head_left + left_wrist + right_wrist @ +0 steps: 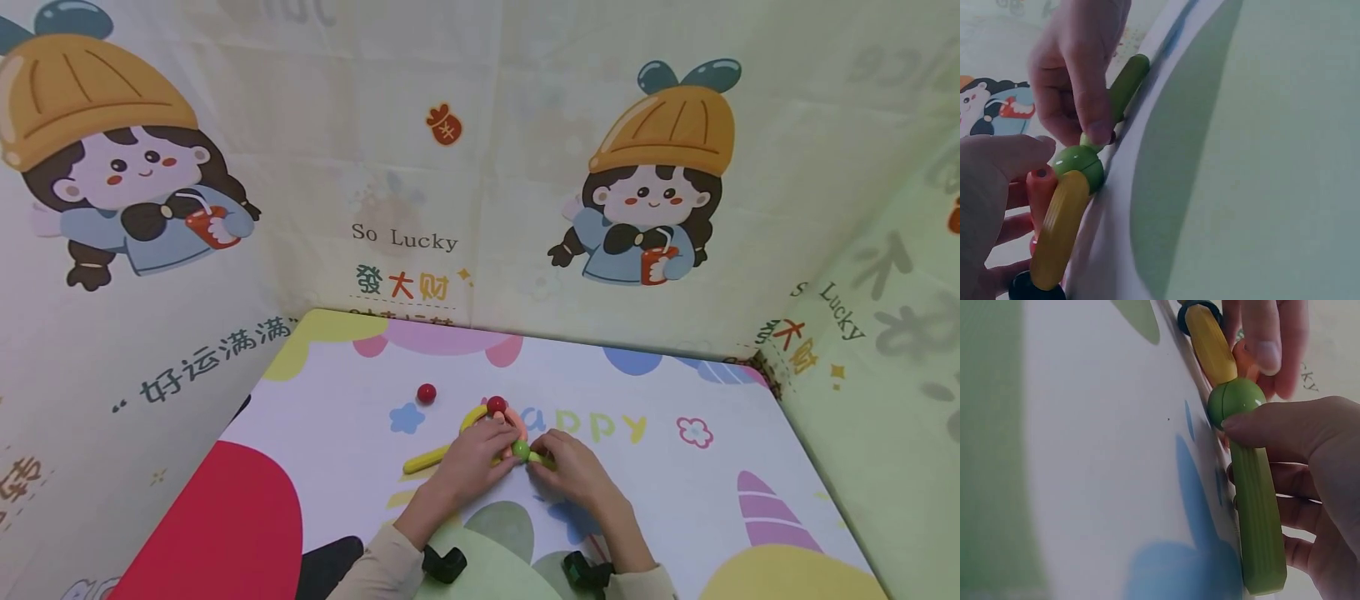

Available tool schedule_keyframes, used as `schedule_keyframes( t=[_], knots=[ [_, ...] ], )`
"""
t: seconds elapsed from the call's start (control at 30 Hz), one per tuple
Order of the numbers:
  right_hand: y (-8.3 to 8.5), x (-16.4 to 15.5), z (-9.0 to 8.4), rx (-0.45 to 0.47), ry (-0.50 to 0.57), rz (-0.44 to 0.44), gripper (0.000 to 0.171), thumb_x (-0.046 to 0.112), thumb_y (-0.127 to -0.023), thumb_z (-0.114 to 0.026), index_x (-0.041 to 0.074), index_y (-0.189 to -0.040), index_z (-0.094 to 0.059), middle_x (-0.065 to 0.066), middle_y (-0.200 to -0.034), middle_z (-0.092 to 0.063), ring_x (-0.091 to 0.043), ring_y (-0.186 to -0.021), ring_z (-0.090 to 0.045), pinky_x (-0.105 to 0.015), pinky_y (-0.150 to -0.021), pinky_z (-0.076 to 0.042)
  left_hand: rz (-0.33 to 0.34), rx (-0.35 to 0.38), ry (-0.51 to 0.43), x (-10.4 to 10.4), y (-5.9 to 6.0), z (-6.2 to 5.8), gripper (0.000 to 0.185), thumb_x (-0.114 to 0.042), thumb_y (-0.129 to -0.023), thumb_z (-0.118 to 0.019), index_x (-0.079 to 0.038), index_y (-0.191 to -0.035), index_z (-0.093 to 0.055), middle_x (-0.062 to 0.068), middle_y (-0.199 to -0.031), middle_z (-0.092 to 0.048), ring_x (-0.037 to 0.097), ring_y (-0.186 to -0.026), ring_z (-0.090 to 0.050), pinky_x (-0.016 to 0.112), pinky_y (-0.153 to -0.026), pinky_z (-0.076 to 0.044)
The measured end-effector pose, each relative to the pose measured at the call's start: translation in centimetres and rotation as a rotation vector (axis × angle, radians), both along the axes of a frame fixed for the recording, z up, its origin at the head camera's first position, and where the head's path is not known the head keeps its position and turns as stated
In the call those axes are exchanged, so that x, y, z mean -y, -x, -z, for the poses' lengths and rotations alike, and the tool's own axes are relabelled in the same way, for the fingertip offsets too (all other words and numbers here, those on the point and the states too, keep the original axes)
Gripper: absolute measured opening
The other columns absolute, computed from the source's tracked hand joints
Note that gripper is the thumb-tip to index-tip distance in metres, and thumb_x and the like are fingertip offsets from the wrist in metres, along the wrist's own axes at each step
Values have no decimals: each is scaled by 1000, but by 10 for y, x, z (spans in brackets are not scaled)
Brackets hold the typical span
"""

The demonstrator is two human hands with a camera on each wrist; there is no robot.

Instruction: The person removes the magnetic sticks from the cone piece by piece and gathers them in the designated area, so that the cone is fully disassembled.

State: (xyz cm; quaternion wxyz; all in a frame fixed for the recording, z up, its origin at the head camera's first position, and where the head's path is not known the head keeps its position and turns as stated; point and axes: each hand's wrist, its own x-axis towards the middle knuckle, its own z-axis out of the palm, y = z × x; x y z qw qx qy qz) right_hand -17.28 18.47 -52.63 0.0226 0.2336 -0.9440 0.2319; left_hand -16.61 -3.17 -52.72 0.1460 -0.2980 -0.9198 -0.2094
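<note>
Near the lower middle of the head view, the green ball [521,450] sits right between the two hands, with the left hand [480,454] on one side and the right hand [573,467] on the other. The right hand pinches the green rod [1260,519] just beside that ball, its thumb laid across the joint and its other fingers curled behind. The left hand grips the orange rod [1041,194], thumb by its end, fingers bent behind it. Both forearms reach up from the bottom edge in pale sleeves, angled inward till the fingertips nearly meet.

The ball is round and glossy, with a seam line; the green rod is straight, with fine ridges along it. A yellow rod [1060,231], also ridged, runs from the ball to a dark ball [1034,287] at the lower left of the left wrist view. Above the left hand, a red ball [497,405] joins a curved yellow piece [472,415] and a curved pink piece [516,421]. Up and left of these, a loose red ball [427,393] rests on the printed tabletop [600,383].
</note>
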Motion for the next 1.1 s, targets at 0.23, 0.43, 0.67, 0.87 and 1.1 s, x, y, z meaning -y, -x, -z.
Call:
schedule_keyframes(
  t=[0.23,0.43,0.67,0.87,1.1],
  knots=[
    [1,2,0,-2,5,16,18,20,-85,-78,18,-100,-70,11,-89,-60,-4,-79,-50,-27,-76,-53,19,-28,-7,2,1,5,37,-25,-91,-72,-14,-126,-70,2,-127,-70,20,-130,-59,40,-113,-45],
    [1,1,2,-30,21,3,15,21,-85,-77,19,-98,-69,12,-86,-58,-3,-77,-48,-26,-73,-50,39,-69,-20,2,2,13,34,-29,-90,-75,-15,-122,-73,-1,-117,-73,20,-129,-60,41,-114,-43],
    [0,0,6,-62,43,-8,15,20,-85,-76,19,-98,-69,13,-86,-57,-2,-77,-47,-25,-72,-49,39,-117,-39,1,1,18,31,-28,-89,-76,-17,-118,-75,-4,-111,-74,21,-127,-61,42,-111,-46],
    [1,0,6,-88,56,-12,14,18,-84,-74,19,-97,-69,13,-88,-59,-2,-79,-49,-27,-75,-50,35,-113,-52,1,2,18,31,-28,-89,-76,-17,-118,-75,-4,-111,-74,21,-127,-60,43,-111,-46],
    [2,-2,6,-101,35,40,13,16,-82,-77,17,-92,-69,10,-87,-59,-5,-78,-50,-29,-74,-51,37,-114,-87,0,1,17,31,-26,-87,-78,-17,-117,-76,-4,-109,-75,22,-126,-61,45,-110,-47]
  ],
)
